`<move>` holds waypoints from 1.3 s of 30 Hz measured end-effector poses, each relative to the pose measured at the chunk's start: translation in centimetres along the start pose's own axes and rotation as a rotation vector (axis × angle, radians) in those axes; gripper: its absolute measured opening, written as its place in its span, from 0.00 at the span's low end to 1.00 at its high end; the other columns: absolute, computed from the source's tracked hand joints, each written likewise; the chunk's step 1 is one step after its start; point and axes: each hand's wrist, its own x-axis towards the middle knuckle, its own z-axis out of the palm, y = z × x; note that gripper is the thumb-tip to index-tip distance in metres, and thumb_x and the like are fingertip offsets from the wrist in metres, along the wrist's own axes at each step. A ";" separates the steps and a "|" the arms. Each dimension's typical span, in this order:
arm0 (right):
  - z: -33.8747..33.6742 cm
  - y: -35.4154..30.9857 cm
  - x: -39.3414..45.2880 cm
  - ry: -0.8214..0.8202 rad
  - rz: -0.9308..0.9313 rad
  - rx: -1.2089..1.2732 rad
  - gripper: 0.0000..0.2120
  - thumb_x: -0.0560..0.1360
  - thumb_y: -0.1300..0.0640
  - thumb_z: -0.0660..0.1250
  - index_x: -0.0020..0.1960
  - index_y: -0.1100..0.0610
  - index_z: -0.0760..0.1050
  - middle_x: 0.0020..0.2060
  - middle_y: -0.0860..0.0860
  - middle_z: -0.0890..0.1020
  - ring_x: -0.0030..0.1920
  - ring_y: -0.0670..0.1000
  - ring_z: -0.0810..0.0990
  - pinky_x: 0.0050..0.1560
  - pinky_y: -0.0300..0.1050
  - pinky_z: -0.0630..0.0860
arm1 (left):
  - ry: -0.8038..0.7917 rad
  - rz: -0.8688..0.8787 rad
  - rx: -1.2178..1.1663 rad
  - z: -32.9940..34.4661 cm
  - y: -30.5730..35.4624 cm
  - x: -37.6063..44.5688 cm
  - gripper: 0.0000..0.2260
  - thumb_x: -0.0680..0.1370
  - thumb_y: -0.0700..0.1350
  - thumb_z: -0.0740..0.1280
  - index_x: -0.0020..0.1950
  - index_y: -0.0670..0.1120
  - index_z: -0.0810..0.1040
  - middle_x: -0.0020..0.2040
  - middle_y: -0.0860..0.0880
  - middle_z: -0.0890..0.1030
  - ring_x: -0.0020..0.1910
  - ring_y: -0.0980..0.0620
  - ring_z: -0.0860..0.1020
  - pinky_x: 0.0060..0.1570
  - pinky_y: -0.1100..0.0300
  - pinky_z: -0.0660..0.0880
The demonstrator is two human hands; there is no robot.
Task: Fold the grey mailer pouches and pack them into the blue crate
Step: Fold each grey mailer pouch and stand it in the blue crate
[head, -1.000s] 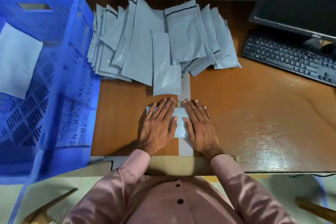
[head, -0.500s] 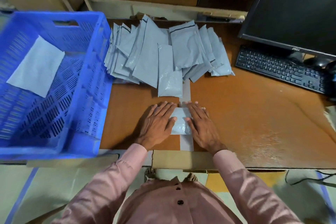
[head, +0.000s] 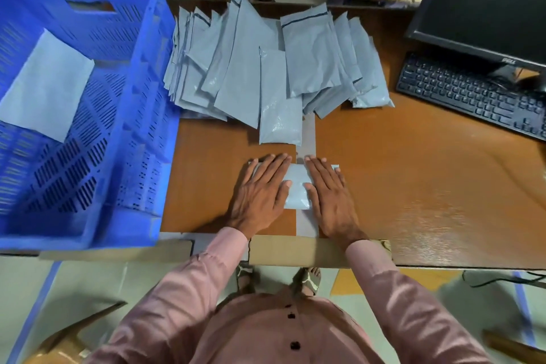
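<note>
A folded grey mailer pouch (head: 297,188) lies flat near the front edge of the brown table. My left hand (head: 260,190) presses its left part with straight fingers, and my right hand (head: 329,195) presses its right part the same way. Behind them, a spread pile of several unfolded grey pouches (head: 266,59) covers the back of the table, one pouch (head: 279,109) reaching closest to my hands. The blue crate (head: 141,115) stands at the left with one grey pouch (head: 44,89) lying inside it.
A black keyboard (head: 472,94) and a dark monitor (head: 487,0) occupy the back right. A grey tape strip (head: 308,133) runs down the table's middle. The table's front edge (head: 295,251) is just below my wrists. Bare brown table surface (head: 413,174) lies right of my hands.
Both hands stay pressed on the folded pouch and have slid slightly apart, showing more of it between them. The camera has pulled back and tilted, so the crate is more in view.
</note>
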 end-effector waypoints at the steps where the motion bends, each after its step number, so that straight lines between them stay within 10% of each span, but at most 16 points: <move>1: 0.0 0.0 0.0 -0.001 0.002 -0.002 0.26 0.88 0.44 0.45 0.84 0.49 0.54 0.83 0.44 0.57 0.83 0.45 0.49 0.82 0.55 0.51 | -0.004 -0.001 0.003 0.1 0.0 0.0 0.24 0.88 0.54 0.50 0.84 0.50 0.59 0.83 0.53 0.61 0.82 0.52 0.58 0.81 0.46 0.50; 13: -1.0 0.2 0.4 -0.095 -0.019 0.045 0.29 0.87 0.40 0.46 0.84 0.52 0.54 0.83 0.49 0.58 0.84 0.51 0.49 0.81 0.61 0.52 | -0.176 -0.014 -0.106 -1.8 -0.4 0.4 0.27 0.87 0.58 0.47 0.85 0.51 0.53 0.84 0.53 0.56 0.83 0.54 0.51 0.81 0.51 0.40; 19: -3.5 -0.9 1.7 -0.146 -0.012 -0.035 0.25 0.85 0.47 0.61 0.79 0.56 0.64 0.81 0.55 0.63 0.83 0.56 0.51 0.81 0.61 0.52 | -0.356 -0.031 -0.118 -5.0 -1.2 1.6 0.34 0.82 0.50 0.66 0.85 0.52 0.53 0.85 0.53 0.53 0.83 0.55 0.46 0.81 0.53 0.39; 24: -7.4 -3.2 2.5 -0.097 0.011 -0.065 0.27 0.76 0.49 0.76 0.70 0.51 0.69 0.70 0.52 0.76 0.76 0.56 0.68 0.78 0.55 0.60 | -0.211 0.010 -0.086 -9.0 0.1 2.1 0.34 0.72 0.47 0.73 0.78 0.57 0.67 0.71 0.52 0.73 0.72 0.49 0.67 0.73 0.55 0.60; 31: -7.9 -3.5 1.4 0.173 -0.059 -0.247 0.22 0.69 0.58 0.79 0.61 0.50 0.78 0.52 0.48 0.79 0.51 0.54 0.82 0.57 0.51 0.76 | 0.099 0.088 0.077 -8.8 1.5 0.5 0.24 0.70 0.40 0.73 0.66 0.51 0.77 0.59 0.49 0.75 0.57 0.48 0.75 0.51 0.53 0.75; 39: -4.6 -2.0 -2.9 -0.001 -0.020 -0.051 0.20 0.75 0.45 0.68 0.65 0.50 0.75 0.62 0.50 0.75 0.61 0.53 0.75 0.60 0.51 0.74 | -0.015 0.011 -0.117 -5.0 1.3 -3.6 0.23 0.70 0.49 0.61 0.65 0.52 0.75 0.65 0.52 0.73 0.64 0.51 0.73 0.53 0.54 0.77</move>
